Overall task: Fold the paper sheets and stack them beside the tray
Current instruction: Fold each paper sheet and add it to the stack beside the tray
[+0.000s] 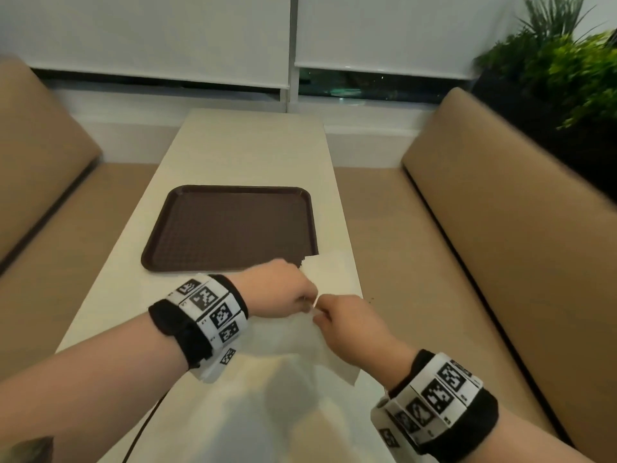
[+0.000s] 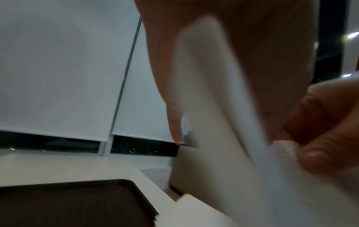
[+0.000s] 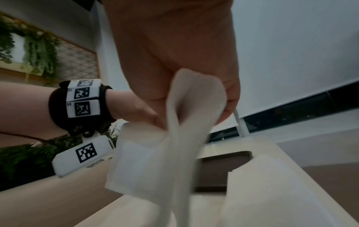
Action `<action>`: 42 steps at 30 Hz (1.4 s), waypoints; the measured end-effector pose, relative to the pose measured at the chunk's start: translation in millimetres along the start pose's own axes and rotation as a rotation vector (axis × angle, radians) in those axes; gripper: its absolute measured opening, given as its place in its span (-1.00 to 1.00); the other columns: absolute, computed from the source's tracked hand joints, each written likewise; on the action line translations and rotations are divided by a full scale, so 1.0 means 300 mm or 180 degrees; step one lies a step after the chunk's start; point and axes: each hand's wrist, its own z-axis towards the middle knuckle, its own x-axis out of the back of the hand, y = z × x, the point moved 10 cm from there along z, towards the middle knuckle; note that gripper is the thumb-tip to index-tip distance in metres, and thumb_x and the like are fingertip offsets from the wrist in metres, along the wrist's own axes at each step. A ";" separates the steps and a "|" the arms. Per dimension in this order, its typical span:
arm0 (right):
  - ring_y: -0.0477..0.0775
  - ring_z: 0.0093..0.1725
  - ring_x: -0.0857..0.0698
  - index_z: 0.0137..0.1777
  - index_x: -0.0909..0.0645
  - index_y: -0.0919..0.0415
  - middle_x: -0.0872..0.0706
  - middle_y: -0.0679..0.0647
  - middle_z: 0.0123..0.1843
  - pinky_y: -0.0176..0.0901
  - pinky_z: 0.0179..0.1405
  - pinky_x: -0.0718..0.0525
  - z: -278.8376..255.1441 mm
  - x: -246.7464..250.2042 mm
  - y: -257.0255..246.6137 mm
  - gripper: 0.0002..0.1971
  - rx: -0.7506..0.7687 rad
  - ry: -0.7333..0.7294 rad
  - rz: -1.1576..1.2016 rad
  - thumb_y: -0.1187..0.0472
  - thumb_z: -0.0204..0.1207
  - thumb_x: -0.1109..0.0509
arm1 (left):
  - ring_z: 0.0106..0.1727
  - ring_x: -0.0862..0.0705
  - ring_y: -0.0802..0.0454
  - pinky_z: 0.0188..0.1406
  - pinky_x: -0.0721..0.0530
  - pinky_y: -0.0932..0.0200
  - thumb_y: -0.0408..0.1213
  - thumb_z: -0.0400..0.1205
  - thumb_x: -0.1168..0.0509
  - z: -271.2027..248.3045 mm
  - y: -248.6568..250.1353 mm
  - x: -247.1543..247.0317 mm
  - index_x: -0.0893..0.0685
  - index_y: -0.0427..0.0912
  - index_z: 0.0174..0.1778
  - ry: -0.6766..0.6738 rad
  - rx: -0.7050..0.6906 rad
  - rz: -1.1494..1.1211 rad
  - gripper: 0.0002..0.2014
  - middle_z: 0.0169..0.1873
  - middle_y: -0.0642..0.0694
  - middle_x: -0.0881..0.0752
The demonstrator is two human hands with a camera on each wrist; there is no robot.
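A white paper sheet (image 1: 293,342) hangs lifted above the near part of the table, held at its top edge by both hands. My left hand (image 1: 283,295) pinches the sheet from the left and my right hand (image 1: 337,319) pinches it from the right, fingertips almost touching. In the right wrist view the sheet (image 3: 155,161) droops in a loop from the right hand (image 3: 194,95). The left wrist view shows the sheet (image 2: 223,122) running down past my fingers (image 2: 172,92). A brown tray (image 1: 230,228) lies empty mid-table. Another white sheet (image 1: 330,272) lies flat by the tray's near right corner.
The narrow cream table (image 1: 253,145) runs away from me between two tan bench seats (image 1: 500,208). More white paper (image 1: 267,412) lies blurred on the near end of the table. Green plants (image 1: 567,68) stand at the far right, windows with blinds behind.
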 end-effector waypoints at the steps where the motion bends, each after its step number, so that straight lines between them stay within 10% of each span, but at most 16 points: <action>1: 0.20 -0.12 -0.62 -0.08 -0.58 0.22 -0.68 0.11 -0.19 -0.07 -0.26 -0.45 0.019 0.019 0.037 -0.83 -0.0093 0.0132 0.0351 0.16 0.62 -0.20 | 0.29 -0.58 -0.01 0.38 -0.39 0.00 -0.05 0.65 -0.24 0.018 -0.043 0.050 -0.64 0.08 0.23 0.0347 0.0131 0.0092 -0.75 0.17 0.07 -0.70; 5: 0.02 -0.42 -0.44 -0.26 -0.54 0.37 -0.48 0.04 -0.43 -0.32 -0.52 -0.36 0.068 0.098 0.257 -0.78 -0.0849 0.0857 0.2070 0.26 0.58 -0.32 | 0.52 -0.37 -0.04 0.48 -0.32 0.01 -0.04 0.56 -0.42 -0.049 -0.335 0.116 -0.23 0.05 0.61 0.2157 0.1755 -0.2365 -0.27 0.49 -0.01 -0.46; 9: 0.09 -0.30 -0.54 -0.19 -0.57 0.40 -0.59 0.19 -0.29 -0.08 -0.30 -0.49 0.129 0.018 0.405 -0.80 -0.1423 0.0898 0.3276 0.26 0.60 -0.34 | 0.16 -0.73 -0.13 0.24 -0.65 -0.09 -0.30 0.64 -0.36 0.085 -0.226 -0.179 0.18 0.16 0.66 0.1303 0.1857 -0.5878 -0.10 0.13 -0.16 -0.77; 19: 0.03 -0.38 -0.39 -0.37 -0.30 0.11 -0.40 -0.01 -0.35 -0.17 -0.44 -0.35 0.214 -0.178 0.508 -0.75 -0.1551 0.0112 0.1190 0.20 0.44 -0.32 | -0.26 -0.64 0.11 -0.32 -0.58 0.29 -0.39 0.53 -0.37 0.226 -0.246 -0.334 -0.20 -0.01 0.63 0.1240 0.2298 -0.3745 -0.23 -0.28 0.02 -0.64; 21: 0.05 -0.16 -0.51 -0.20 -0.41 0.06 -0.47 -0.02 -0.14 -0.09 -0.18 -0.58 0.212 -0.206 0.525 -0.85 -0.1599 0.0158 0.1180 0.12 0.37 -0.36 | -0.01 -0.66 0.01 -0.05 -0.62 0.18 -0.29 0.54 -0.39 0.216 -0.253 -0.366 -0.18 -0.10 0.63 0.1399 0.2556 -0.3630 -0.24 -0.09 -0.09 -0.68; 25: 0.11 0.26 -0.59 0.46 -0.31 0.12 -0.55 0.00 0.26 0.16 0.26 -0.63 0.199 -0.269 0.571 -0.33 -0.1870 0.0180 0.2176 0.00 0.38 -0.45 | 0.51 -0.41 -0.17 0.49 -0.41 -0.16 -0.07 0.59 -0.35 0.194 -0.203 -0.498 0.12 -0.03 0.68 0.1522 0.3154 -0.4756 -0.10 0.56 -0.21 -0.33; 29: 0.05 0.17 -0.66 0.57 -0.19 0.26 -0.60 0.00 0.25 -0.11 0.00 -0.65 0.175 -0.333 0.528 -0.41 -0.2100 -0.0197 0.3440 0.20 0.62 -0.35 | 0.52 -0.38 -0.24 0.48 -0.39 -0.30 0.06 0.65 -0.22 0.231 -0.097 -0.578 0.36 0.13 0.63 0.0963 0.3263 -0.5847 -0.10 0.60 -0.16 -0.28; 33: 0.10 0.61 -0.27 0.70 0.11 0.18 -0.14 0.07 0.70 -0.14 0.39 -0.31 0.176 -0.352 0.509 -0.20 -0.2123 -0.0287 0.3527 0.10 0.65 -0.32 | 0.59 -0.27 -0.23 0.52 -0.32 -0.31 0.12 0.65 -0.18 0.254 -0.074 -0.581 0.41 0.16 0.61 0.0884 0.3188 -0.6121 -0.10 0.66 -0.12 -0.14; 39: 0.03 0.19 -0.67 0.52 -0.31 0.24 -0.61 0.05 0.37 -0.02 0.17 -0.66 0.163 -0.301 0.495 -0.32 -0.2032 -0.0123 0.3838 -0.01 0.50 -0.48 | 0.62 -0.23 -0.21 0.58 -0.25 -0.23 0.21 0.65 -0.12 0.200 -0.105 -0.530 0.36 0.09 0.64 0.0935 0.3120 -0.5871 -0.13 0.67 -0.11 -0.11; 42: 0.06 0.42 -0.49 0.58 -0.25 0.14 -0.45 0.05 0.50 -0.12 0.29 -0.39 0.120 -0.182 0.484 -0.41 -0.1919 0.0213 0.3390 0.04 0.62 -0.35 | 0.66 -0.13 -0.17 0.60 -0.12 -0.22 0.23 0.67 -0.10 0.122 -0.159 -0.463 0.30 0.12 0.66 0.0943 0.3001 -0.5687 -0.18 0.69 -0.05 -0.02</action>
